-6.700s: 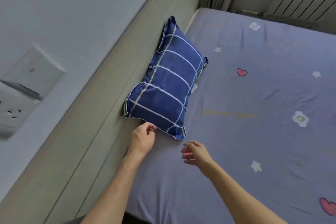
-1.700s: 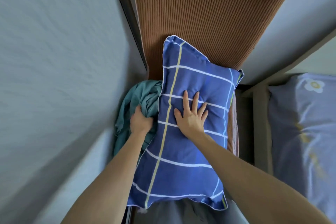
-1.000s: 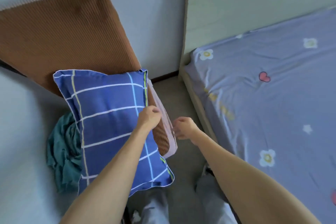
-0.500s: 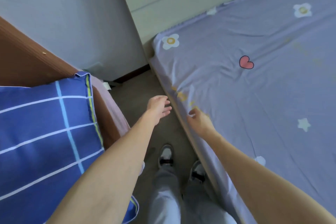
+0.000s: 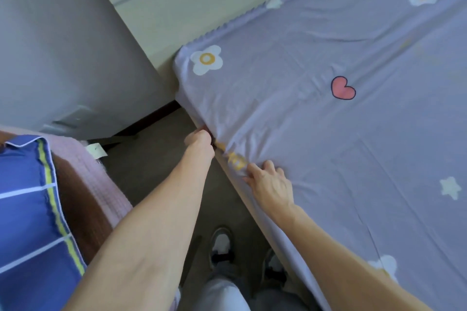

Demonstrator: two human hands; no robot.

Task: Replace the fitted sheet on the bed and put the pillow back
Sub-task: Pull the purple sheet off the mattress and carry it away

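Observation:
A lilac fitted sheet (image 5: 328,146) printed with flowers, hearts and stars covers the bed on the right. My left hand (image 5: 199,140) grips the sheet's edge at the side of the mattress, near the head corner. My right hand (image 5: 270,182) holds the same edge a little closer to me, fingers curled over bunched fabric. The blue checked pillow (image 5: 27,222) lies off the bed at the lower left, on a brown cushion with a pink cover.
A pale headboard (image 5: 177,5) stands behind the bed corner, next to a grey wall (image 5: 58,45). A narrow strip of floor (image 5: 156,159) runs between the bed and the brown cushion (image 5: 80,207). My shoes (image 5: 222,247) stand there.
Both hands left the pillow on the cushion, turned to the bed and reached its side edge. They now hold the sheet's edge, which has bunched up between them.

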